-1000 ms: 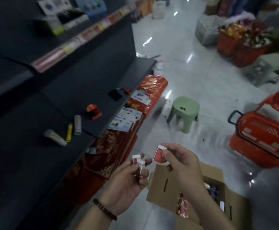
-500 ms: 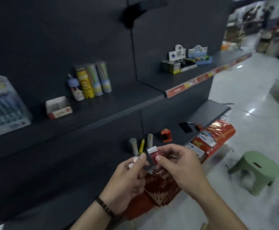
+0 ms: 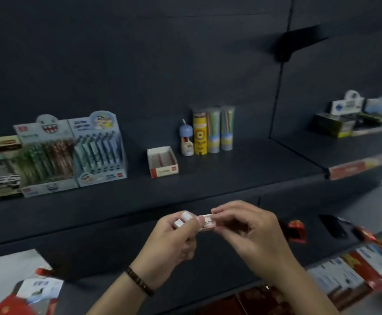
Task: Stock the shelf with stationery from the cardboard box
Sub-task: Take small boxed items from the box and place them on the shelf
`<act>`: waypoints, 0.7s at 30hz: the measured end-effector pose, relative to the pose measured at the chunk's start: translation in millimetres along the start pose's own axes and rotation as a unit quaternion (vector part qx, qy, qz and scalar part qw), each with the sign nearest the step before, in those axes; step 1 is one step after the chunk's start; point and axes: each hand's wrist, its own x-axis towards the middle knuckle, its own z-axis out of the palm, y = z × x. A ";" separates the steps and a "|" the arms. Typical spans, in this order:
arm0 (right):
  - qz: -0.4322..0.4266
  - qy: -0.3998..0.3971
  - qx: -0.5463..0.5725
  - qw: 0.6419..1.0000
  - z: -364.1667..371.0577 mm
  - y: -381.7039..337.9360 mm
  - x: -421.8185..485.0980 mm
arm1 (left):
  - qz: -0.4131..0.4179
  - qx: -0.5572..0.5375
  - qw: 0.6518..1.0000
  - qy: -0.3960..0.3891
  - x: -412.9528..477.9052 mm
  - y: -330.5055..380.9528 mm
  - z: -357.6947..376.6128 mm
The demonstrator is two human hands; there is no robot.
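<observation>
Stationery shop, dark retail shelving (image 3: 231, 178), pen display boxes (image 3: 99, 151), red price strip (image 3: 358, 165)

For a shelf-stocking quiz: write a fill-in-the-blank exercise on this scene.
1. The bracelet sits on the ____ wrist.
2. On the shelf, the tube right beside the blue-capped bottle is ____ in colour.
3. The left hand holds ____ small white blocks, while the right hand pinches a small packet.
4. The small red-and-white box stands with its top ____.

Missing words: left; yellow; two; open.
</observation>
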 end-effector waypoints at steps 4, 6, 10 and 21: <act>-0.031 0.004 0.014 0.999 5.6 37.2 48.7 | -0.011 0.010 0.999 0.039 38.2 6.7 -23.7; -0.024 0.011 0.013 1.000 10.4 54.5 74.8 | -0.024 -0.009 0.998 0.060 58.5 6.2 -40.4; 0.024 -0.032 0.024 0.999 17.6 87.4 133.3 | 0.002 -0.047 0.993 0.104 90.3 8.6 -81.8; -0.021 -0.177 -0.061 0.982 88.1 123.1 259.2 | 0.087 0.272 0.936 0.207 134.3 34.0 -167.0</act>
